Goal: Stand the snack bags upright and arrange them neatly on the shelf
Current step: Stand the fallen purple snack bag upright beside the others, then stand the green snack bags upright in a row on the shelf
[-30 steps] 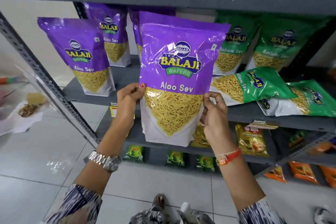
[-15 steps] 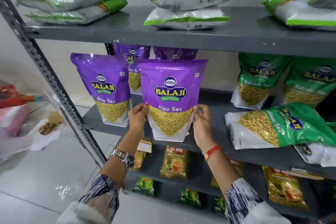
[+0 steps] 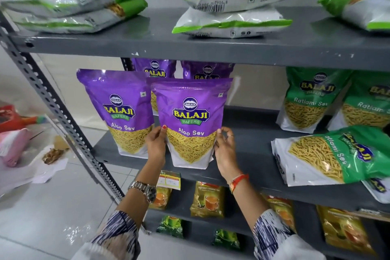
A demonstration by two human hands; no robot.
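A purple Aloo Sev bag (image 3: pixel 191 116) stands upright at the front of the grey middle shelf (image 3: pixel 249 154). My left hand (image 3: pixel 156 143) grips its lower left edge and my right hand (image 3: pixel 224 145) grips its lower right edge. Another purple bag (image 3: pixel 118 110) stands upright to its left, and two more purple bags (image 3: pixel 207 70) stand behind. Two green Ratlami Sev bags (image 3: pixel 312 99) stand upright at the right rear. A green Ratlami Sev bag (image 3: pixel 329 154) lies flat on the shelf front at the right, over another one partly hidden beneath it.
The top shelf (image 3: pixel 190 46) holds flat stacks of white-and-green bags (image 3: pixel 236 4). Tea packets (image 3: pixel 207 198) fill the shelves below. A perforated steel upright (image 3: pixel 54 110) runs down the left. Paper and bags (image 3: pixel 16 141) lie on the tiled floor at left.
The purple bag held in both hands has moved away from me and now stands on the shelf front. The view has risen, bringing the top shelf into sight.
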